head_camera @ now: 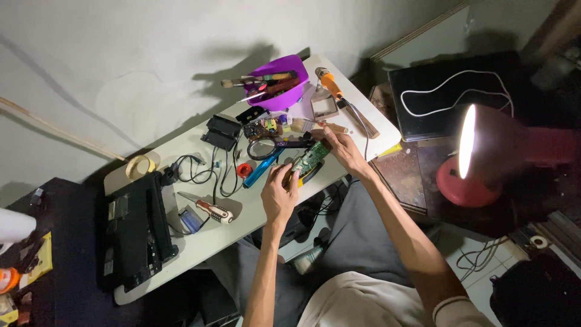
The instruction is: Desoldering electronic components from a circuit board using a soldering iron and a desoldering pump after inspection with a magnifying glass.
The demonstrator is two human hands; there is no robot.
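The left hand (279, 195) and the right hand (342, 149) are gripping a green circuit board (311, 158) between them, one at each end. The left hand's fingers are curling closed on the lower end; the right hand's fingers are closing on the upper end. The board is sitting tilted just above the near edge of the white table (206, 239); whether it is touching the table cannot be determined from this view. A blue-handled tool (261, 169) and a magnifier (261, 149) are lying just beside the board. A red-and-white screwdriver (212, 209) is lying near the left hand. A purple bowl (284, 85) holding brushes is standing at the far edge. A red lamp (478, 151) is shining from the right.
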